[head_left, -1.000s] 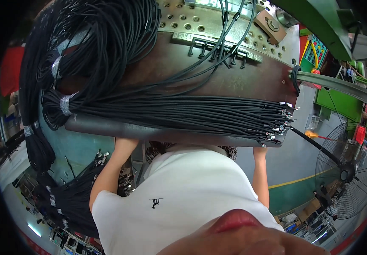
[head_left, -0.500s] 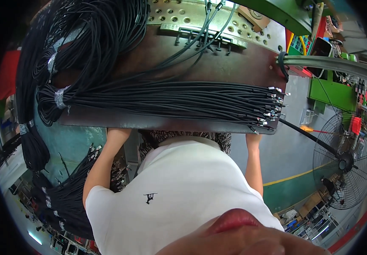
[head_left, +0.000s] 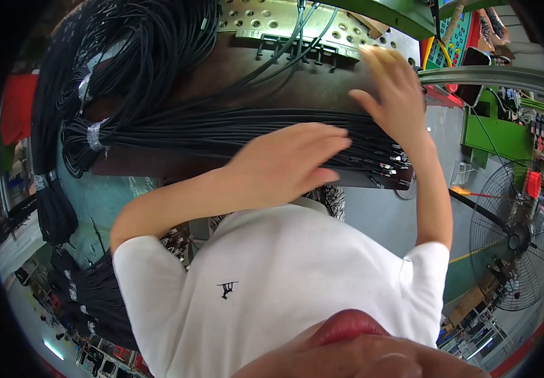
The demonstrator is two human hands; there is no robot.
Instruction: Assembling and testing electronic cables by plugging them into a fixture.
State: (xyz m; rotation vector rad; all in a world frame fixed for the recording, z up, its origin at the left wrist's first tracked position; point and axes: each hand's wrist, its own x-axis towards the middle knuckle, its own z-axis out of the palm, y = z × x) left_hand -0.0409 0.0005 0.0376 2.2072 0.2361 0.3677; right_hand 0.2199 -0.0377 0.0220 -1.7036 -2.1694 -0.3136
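My left hand [head_left: 287, 160] hovers over the near side of a bundle of black cables [head_left: 190, 129], fingers stretched out and holding nothing. Farther right, my right hand [head_left: 393, 94] is raised, with fingers spread and thumb apart, over the right part of the brown worktop [head_left: 139, 165]. The bundle lies lengthwise across this top, its left end bound with a clear wrap [head_left: 95, 135]. Small metallic connectors [head_left: 390, 167] tip its right end. Behind it, a metal fixture bar with black clamps [head_left: 309, 53] has a few cables running from it. My hands cover part of the bundle.
More coiled black cables [head_left: 152, 50] heap at the back left, and another bundle [head_left: 54, 205] hangs off the left side. A green machine arm [head_left: 391, 16] overhangs the back right. A grey rail [head_left: 486, 75] juts in at right, above a large black fan [head_left: 516, 239].
Both hands have come up from below the table's front edge to above the worktop. The left moved rightward over the cables; the right reached farther back.
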